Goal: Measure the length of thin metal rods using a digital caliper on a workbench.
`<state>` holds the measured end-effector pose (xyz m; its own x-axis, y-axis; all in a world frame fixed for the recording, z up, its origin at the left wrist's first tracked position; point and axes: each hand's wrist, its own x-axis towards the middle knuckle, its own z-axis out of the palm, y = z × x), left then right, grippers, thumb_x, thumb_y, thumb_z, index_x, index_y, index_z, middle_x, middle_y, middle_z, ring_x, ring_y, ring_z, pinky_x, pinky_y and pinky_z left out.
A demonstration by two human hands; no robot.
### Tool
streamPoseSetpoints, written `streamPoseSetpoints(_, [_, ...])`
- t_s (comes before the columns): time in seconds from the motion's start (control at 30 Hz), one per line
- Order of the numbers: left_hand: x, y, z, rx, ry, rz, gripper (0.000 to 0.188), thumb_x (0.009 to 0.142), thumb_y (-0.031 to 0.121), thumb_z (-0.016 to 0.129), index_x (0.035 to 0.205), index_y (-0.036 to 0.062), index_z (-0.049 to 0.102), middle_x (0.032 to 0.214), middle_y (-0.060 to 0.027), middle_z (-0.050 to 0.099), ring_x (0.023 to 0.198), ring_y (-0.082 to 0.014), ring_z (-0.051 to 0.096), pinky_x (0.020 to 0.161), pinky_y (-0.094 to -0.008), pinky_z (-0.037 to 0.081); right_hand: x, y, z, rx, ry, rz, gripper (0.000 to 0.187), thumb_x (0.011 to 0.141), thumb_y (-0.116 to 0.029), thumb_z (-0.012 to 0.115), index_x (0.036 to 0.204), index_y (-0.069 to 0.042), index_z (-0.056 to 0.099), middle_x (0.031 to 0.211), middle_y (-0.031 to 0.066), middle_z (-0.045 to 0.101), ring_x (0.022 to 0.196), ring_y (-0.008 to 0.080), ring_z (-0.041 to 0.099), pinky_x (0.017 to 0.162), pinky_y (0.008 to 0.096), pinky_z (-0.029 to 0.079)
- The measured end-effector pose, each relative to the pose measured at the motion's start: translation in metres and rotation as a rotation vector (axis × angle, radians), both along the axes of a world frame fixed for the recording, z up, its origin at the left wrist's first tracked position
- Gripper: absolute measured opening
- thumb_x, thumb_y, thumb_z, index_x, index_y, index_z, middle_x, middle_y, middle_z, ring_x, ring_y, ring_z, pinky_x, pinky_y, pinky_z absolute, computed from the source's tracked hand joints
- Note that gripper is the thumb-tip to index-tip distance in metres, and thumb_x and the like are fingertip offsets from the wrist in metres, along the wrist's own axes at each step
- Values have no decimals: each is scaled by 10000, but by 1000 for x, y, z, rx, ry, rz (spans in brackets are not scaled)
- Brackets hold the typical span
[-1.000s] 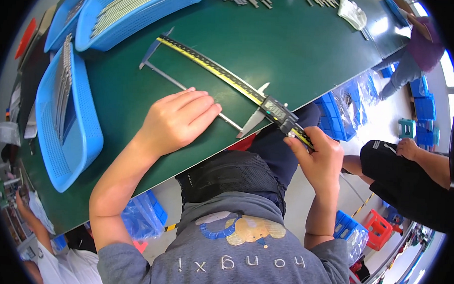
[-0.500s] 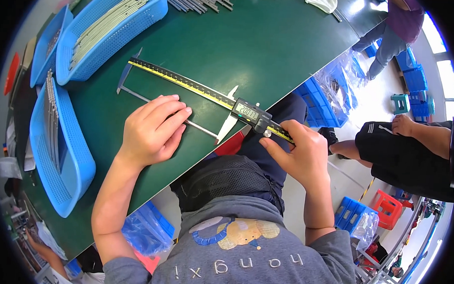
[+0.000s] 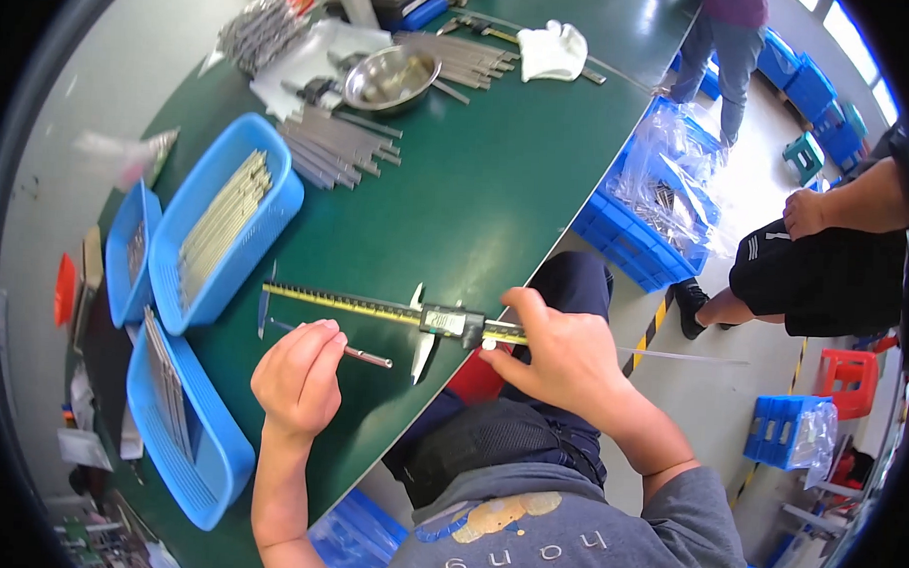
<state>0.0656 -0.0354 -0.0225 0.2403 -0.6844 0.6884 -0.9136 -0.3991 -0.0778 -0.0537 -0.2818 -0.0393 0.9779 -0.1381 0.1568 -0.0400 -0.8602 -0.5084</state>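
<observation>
A digital caliper with a long yellow-marked beam lies across the green table, close to its edge. My right hand grips its display end between thumb and fingers. My left hand pinches a thin metal rod just below the beam. The rod's right end is tilted out and stands apart from the sliding jaw. Its left end reaches close to the fixed jaw; whether they touch I cannot tell. My left fingers hide the rod's middle.
Blue baskets with rods stand at the left. Behind are loose rods, a metal bowl and a white glove. Blue crates stand on the floor at right, near a person in black shorts and a red stool.
The rod's right end has come away from the caliper's sliding jaw, with my left hand holding the rod. The view has shifted, showing more of the table's far side.
</observation>
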Motion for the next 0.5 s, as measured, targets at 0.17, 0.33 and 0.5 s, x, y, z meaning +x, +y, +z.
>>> streamPoseSetpoints(0.17, [52, -105, 46, 14, -175, -323, 233, 703, 63, 637, 928, 3, 642, 980, -113, 641, 872, -267, 653, 752, -360, 564, 12, -12, -7, -49, 44, 106, 614, 792, -435, 649, 1256, -60, 500, 648, 98, 614, 549, 276, 621, 469, 390, 471])
streamPoseSetpoints(0.33, [146, -210, 38, 173, -271, -408, 134, 792, 80, 611, 910, 21, 590, 937, -91, 611, 799, -251, 641, 626, -339, 543, 13, 1, -26, 18, -7, 82, 603, 808, -461, 618, 1248, -61, 511, 619, 99, 606, 494, 276, 606, 425, 390, 464])
streamPoseSetpoints(0.5, [225, -256, 11, 433, -281, -153, 93, 739, 41, 576, 807, 54, 514, 857, -87, 534, 752, -253, 631, 591, -382, 528, 11, 13, -32, 34, -68, 79, 607, 803, -448, 627, 1243, -43, 523, 594, 83, 599, 456, 259, 587, 396, 365, 449])
